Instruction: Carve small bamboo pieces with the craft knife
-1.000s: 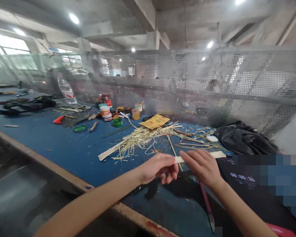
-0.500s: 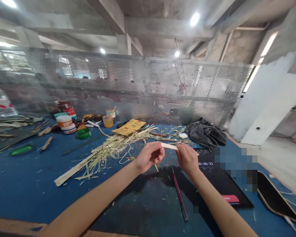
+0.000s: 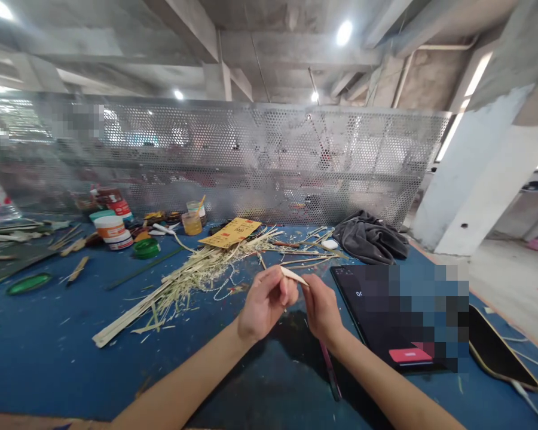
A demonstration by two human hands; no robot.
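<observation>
Between my two hands is a short, pale, flat strip (image 3: 295,276) that looks like split bamboo. Fingers and thumb of my left hand (image 3: 265,301) are closed on its left end. My right hand (image 3: 321,306) pinches the other end, which sits slightly lower. Under my right wrist a dark red pen-like tool (image 3: 329,370) lies on the dark mat (image 3: 251,382), its tip partly hidden by the hand. Beyond my left hand a bundle of similar pale strips and shavings (image 3: 174,286) lies across the blue table.
A yellow sandpaper sheet (image 3: 231,233) rests on the bundle. Paint jars (image 3: 113,232) and a green lid (image 3: 29,283) stand left. At right are a dark tablet (image 3: 376,322), a phone (image 3: 497,346) and a grey cloth (image 3: 370,236). A perforated metal screen (image 3: 251,161) closes the back.
Both hands have come lower and closer together. The strip now slopes down more toward my right hand and appears slightly bent. The view has shifted a little.
</observation>
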